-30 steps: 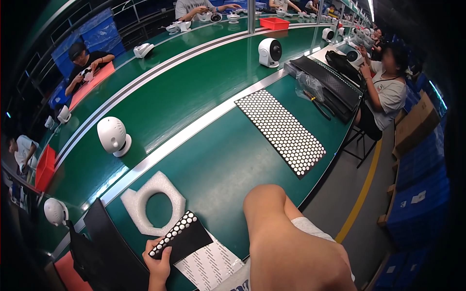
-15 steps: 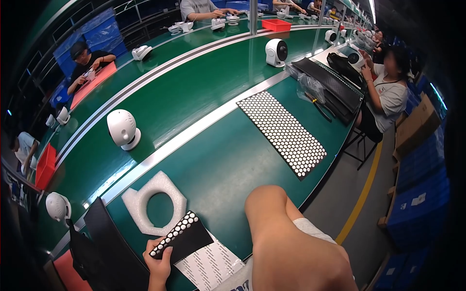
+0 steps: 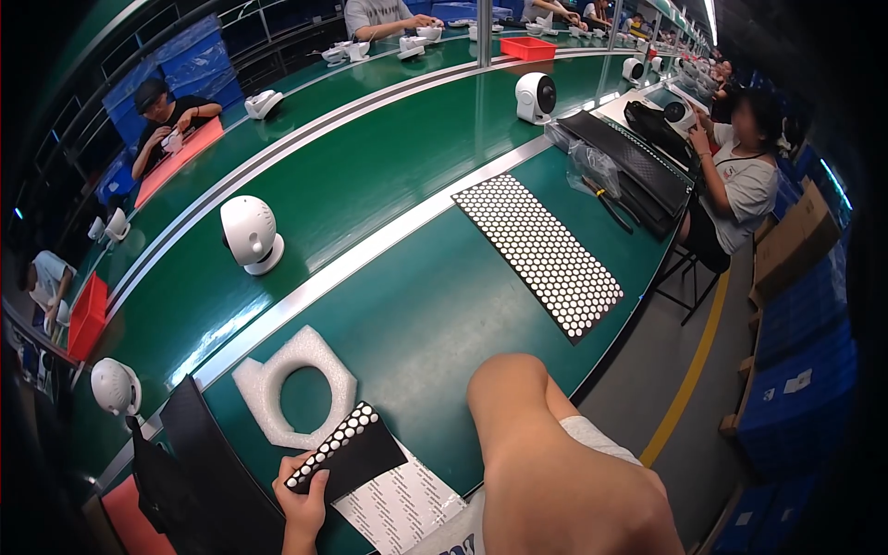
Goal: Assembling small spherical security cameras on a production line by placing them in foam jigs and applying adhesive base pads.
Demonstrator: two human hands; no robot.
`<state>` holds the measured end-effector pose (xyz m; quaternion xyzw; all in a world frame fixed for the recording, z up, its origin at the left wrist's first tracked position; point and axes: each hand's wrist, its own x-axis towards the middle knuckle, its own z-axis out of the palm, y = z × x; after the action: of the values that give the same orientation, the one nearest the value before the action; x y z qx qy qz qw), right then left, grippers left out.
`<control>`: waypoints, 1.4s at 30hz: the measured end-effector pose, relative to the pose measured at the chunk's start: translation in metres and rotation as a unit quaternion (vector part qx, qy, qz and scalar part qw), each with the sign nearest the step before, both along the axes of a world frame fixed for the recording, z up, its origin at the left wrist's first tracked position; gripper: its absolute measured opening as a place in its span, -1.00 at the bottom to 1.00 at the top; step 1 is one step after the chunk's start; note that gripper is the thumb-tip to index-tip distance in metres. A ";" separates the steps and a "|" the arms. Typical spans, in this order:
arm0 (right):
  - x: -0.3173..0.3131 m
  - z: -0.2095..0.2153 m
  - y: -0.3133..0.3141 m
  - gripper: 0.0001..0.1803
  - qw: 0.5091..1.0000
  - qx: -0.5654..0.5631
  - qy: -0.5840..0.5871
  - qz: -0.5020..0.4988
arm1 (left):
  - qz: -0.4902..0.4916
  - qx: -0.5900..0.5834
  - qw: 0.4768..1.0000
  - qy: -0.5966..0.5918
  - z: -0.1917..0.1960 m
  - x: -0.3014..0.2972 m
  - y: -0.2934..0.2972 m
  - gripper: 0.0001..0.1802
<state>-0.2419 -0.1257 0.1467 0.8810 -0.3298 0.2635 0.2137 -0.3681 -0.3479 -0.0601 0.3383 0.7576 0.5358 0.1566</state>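
Observation:
My left hand [image 3: 303, 495] pinches the edge of a black sheet of round white pads [image 3: 356, 453], thumb on top and fingers beneath. That edge is curled up, showing rows of pads; the rest shows plain black. A white printed backing sheet [image 3: 402, 509] lies below it, partly covered. Just beyond my left hand is a white foam ring [image 3: 254, 388] with an angular outline. My right arm [image 3: 555, 453] is bent, elbow over the table edge, its forearm rising close to the camera; the hand is out of view. A larger black sheet of white pads [image 3: 541, 259] lies flat on the green table.
White rounded devices [image 3: 250, 233] stand on the green conveyor [image 3: 388, 176] beyond a metal rail. Black material [image 3: 208, 453] lies at left. Pliers [image 3: 610, 208], a clear plastic bag [image 3: 590, 166] and black sheets sit far right. A seated co-worker [image 3: 745, 185] handles a device there.
The white devices on the near conveyor have shifted to the right. Co-workers' hands have moved slightly. My left hand, the sheet it holds and my right arm look unchanged.

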 end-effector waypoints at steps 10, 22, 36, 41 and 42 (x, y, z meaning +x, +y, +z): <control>-0.005 -0.005 -0.006 -0.69 0.993 0.076 -0.064 0.063 | -0.005 0.013 1.000 0.005 0.000 0.001 0.000 -0.82; 0.024 -0.026 0.027 -0.80 0.935 0.307 -0.167 -0.058 | -0.027 0.019 0.999 0.004 0.000 0.002 0.006 -0.81; -0.215 -0.182 0.146 -0.86 0.382 -0.249 -0.417 -0.786 | 0.004 0.016 1.000 0.004 -0.003 -0.001 -0.002 -0.81; -0.230 -0.255 0.131 -0.74 0.389 -0.214 -0.176 -0.878 | -0.010 -0.001 1.000 0.028 0.000 -0.001 0.004 -0.81; -0.231 -0.255 0.128 -0.73 0.373 -0.199 -0.189 -0.886 | -0.008 -0.003 1.000 0.018 0.001 -0.002 0.003 -0.81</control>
<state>-0.4727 0.0027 -0.1085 -0.0555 -0.8920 0.1409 0.4259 -0.3701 -0.3447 -0.0591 0.3537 0.7592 0.5258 0.1483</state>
